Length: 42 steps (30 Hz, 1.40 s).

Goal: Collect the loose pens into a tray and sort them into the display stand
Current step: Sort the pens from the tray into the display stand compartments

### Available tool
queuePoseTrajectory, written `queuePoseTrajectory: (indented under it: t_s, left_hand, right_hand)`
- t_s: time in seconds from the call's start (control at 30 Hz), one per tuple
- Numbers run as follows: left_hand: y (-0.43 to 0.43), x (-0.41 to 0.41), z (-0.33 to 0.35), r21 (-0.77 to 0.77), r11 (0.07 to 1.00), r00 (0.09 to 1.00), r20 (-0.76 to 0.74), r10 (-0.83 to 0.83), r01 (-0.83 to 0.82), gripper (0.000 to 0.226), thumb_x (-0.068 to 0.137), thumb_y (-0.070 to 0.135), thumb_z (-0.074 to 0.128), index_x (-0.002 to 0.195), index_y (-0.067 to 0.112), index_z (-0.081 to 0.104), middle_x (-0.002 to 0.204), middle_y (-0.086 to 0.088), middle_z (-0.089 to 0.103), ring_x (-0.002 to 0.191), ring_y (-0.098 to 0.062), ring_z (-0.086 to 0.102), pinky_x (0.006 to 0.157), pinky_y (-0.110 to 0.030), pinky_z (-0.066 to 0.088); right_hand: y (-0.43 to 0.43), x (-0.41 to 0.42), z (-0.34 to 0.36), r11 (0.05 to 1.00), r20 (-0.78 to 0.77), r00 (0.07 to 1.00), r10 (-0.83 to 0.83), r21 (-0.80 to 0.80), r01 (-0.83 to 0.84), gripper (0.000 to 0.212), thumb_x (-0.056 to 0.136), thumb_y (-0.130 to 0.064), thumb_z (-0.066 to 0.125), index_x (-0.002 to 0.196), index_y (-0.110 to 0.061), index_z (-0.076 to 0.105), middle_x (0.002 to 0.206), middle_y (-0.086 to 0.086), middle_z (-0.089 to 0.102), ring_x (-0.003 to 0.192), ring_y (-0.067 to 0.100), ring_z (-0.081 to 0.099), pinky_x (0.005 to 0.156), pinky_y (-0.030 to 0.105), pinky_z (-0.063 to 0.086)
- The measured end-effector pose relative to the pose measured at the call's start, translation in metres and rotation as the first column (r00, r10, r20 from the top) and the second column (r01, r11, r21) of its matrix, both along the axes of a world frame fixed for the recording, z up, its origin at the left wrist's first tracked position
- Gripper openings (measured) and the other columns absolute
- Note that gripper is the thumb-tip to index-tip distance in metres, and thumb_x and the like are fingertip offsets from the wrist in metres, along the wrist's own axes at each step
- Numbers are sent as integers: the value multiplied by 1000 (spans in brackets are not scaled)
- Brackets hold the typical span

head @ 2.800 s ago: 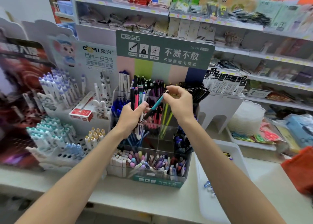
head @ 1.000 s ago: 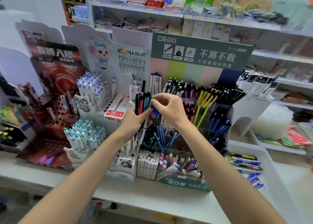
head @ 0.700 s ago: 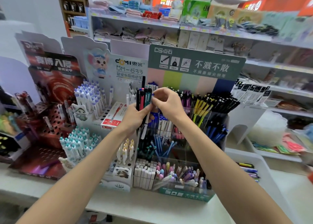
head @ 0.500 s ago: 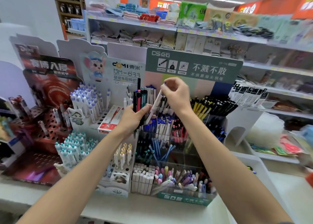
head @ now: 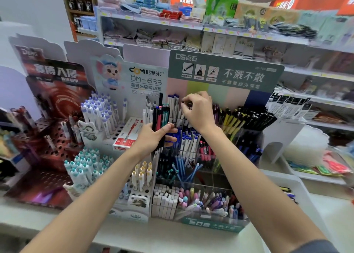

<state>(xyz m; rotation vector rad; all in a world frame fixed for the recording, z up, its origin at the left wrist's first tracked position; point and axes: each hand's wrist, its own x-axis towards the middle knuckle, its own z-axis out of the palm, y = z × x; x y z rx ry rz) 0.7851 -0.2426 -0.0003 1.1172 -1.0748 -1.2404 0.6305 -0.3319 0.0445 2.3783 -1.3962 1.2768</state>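
The display stand (head: 226,71) has a grey-green header lettered white, over pink, lime, mint and navy stripes; the pen bundle (head: 160,118) before it is black, red and teal; left of it stand lilac-capped white pens (head: 99,111) and teal-capped pens (head: 82,168); its right slots hold yellow-and-black pens (head: 235,122).

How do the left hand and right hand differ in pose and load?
The left hand grips a bundle of pens upright; the right hand pinches one white pen. The left hand sits lower, the right hand higher at the display stand. Both have curled fingers.
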Motion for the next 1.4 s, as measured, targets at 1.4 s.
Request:
queuePoseTrajectory:
  t_s: [1.4]
  left_hand:
    - [87,3,-92,228,973,996,85,11,-30,27,97,27,60,113,6,66,81,-8,74,65,-16,67,62,-25,56]
  right_hand:
    - [96,7,-138,963,-181,979,97,264,-47,15,90,-22,67,95,-15,79,95,-1,75,100,30,55,91,43,39]
